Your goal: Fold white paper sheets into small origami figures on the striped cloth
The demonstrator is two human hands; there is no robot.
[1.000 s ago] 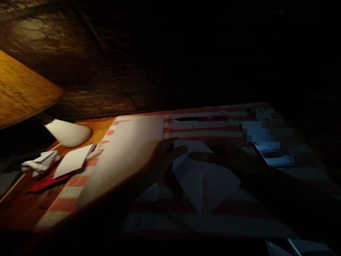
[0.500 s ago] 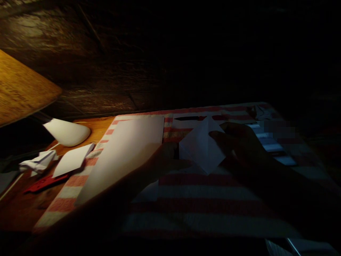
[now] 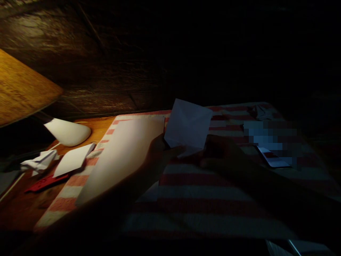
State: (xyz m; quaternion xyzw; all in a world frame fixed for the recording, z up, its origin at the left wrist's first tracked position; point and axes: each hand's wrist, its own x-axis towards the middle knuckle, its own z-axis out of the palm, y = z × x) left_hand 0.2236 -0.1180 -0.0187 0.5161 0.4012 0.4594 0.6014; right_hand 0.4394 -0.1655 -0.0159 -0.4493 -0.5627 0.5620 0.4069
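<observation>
A folded piece of white paper (image 3: 189, 122) is held up over the striped cloth, tilted, with crease lines on its face. My left hand (image 3: 166, 149) grips its lower left edge, thumb along the bottom. At the lower right corner, the fingers of my right hand (image 3: 217, 151) are closed on the same paper. A small flap hangs at its bottom edge between the hands. Both hands are very dark, so finger detail is hard to make out. Left of them lies a large white sheet (image 3: 128, 145), partly covered by my left forearm.
The red-and-white striped cloth (image 3: 213, 192) covers the table. On the left stand a lamp with a white base (image 3: 69, 131), a crumpled paper shape (image 3: 39, 161), a white pad (image 3: 73, 160) and a red object (image 3: 46, 183). A phone (image 3: 274, 156) lies at right, near another folded paper (image 3: 259, 112).
The paper has turned from a diamond position to a squarer one and moved up and left. My right hand has shifted down and left to its lower corner, uncovering more of the phone.
</observation>
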